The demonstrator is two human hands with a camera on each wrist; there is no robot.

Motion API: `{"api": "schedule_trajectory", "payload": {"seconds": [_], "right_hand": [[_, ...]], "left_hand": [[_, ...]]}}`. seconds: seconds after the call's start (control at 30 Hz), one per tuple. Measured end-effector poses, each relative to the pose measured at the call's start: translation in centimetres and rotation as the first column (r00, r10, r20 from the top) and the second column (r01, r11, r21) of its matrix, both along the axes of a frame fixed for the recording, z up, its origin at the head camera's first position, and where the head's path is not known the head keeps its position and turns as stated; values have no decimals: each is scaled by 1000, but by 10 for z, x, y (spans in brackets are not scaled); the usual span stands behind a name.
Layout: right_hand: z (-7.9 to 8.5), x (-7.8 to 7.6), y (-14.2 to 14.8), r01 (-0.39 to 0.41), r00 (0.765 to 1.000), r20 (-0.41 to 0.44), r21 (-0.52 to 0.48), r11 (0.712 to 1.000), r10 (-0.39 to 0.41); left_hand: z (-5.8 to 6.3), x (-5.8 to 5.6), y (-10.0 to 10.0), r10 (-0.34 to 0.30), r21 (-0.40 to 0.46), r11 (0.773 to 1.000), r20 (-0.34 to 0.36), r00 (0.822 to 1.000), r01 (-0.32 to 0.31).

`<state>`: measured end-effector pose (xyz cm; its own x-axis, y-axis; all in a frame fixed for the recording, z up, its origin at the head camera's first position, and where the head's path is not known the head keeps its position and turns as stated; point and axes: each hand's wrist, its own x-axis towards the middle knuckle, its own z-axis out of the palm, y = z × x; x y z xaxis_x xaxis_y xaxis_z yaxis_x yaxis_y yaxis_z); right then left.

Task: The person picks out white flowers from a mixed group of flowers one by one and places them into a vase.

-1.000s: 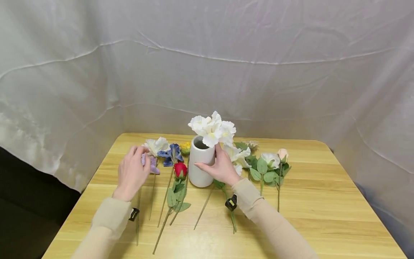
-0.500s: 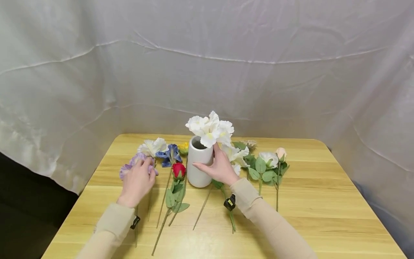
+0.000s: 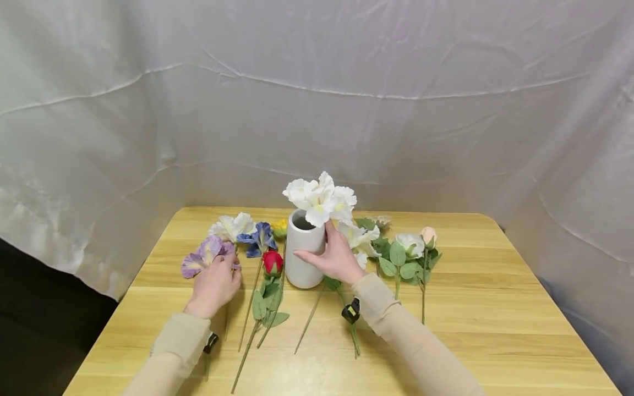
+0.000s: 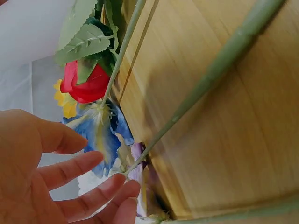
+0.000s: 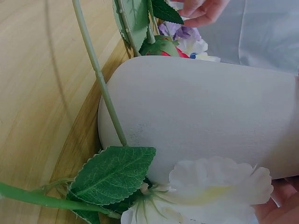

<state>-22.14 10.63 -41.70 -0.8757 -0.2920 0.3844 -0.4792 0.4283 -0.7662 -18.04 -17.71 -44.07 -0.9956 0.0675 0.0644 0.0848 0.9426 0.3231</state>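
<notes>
My right hand [image 3: 337, 258] grips the white vase [image 3: 303, 261], with the thumb across its front. White iris blooms [image 3: 317, 198] rise by the vase's right rim; their stem is hidden, so I cannot tell whether it is inside. At the left, my left hand [image 3: 215, 286] lies over the near side of a purple iris [image 3: 205, 256]. In the left wrist view, the left hand's fingers [image 4: 91, 198] are spread and loosely bent close to a green stem [image 4: 196, 95], pinching nothing visible. A blue iris [image 3: 258, 239] and a red rose [image 3: 272, 263] lie between that hand and the vase.
Behind the purple iris lies another white iris [image 3: 233, 226], and a yellow flower [image 3: 279, 227] is left of the vase. To the right are a white rose [image 3: 410, 245] and a peach rosebud [image 3: 428, 236]. Grey cloth [image 3: 317, 110] hangs around the wooden table [image 3: 495, 308].
My left hand has moved down toward the table's near side from beside the white iris, uncovering more of the purple iris. My right hand keeps its hold on the vase.
</notes>
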Motion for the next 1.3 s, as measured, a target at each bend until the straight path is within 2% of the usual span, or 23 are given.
{"api": "schedule_trajectory", "payload": {"seconds": [0.23, 0.4, 0.77, 1.03, 1.17, 1.3], "right_hand": [[1, 1, 0, 0, 1000, 15, 0, 1000, 0], [1, 1, -1, 0, 1000, 22, -5, 1000, 0], [0, 1, 0, 2, 1000, 13, -5, 1000, -2], [0, 0, -1, 7, 1000, 13, -4, 1000, -7], [1, 1, 0, 4, 1000, 12, -1, 1000, -4], [2, 2, 0, 5, 1000, 14, 0, 1000, -5]], "left_hand": [[-7, 0, 1, -15, 0, 1000, 73, 997, 15], [-9, -2, 2, -24, 1, 1000, 100, 995, 24], [-12, -5, 2, -18, 28, 999, 131, 991, 15], [-11, -7, 1, -10, 39, 999, 130, 991, 5], [-10, -8, -2, -21, 107, 994, 106, 994, 10], [-9, -10, -5, -47, 221, 975, 57, 997, 33]]}}
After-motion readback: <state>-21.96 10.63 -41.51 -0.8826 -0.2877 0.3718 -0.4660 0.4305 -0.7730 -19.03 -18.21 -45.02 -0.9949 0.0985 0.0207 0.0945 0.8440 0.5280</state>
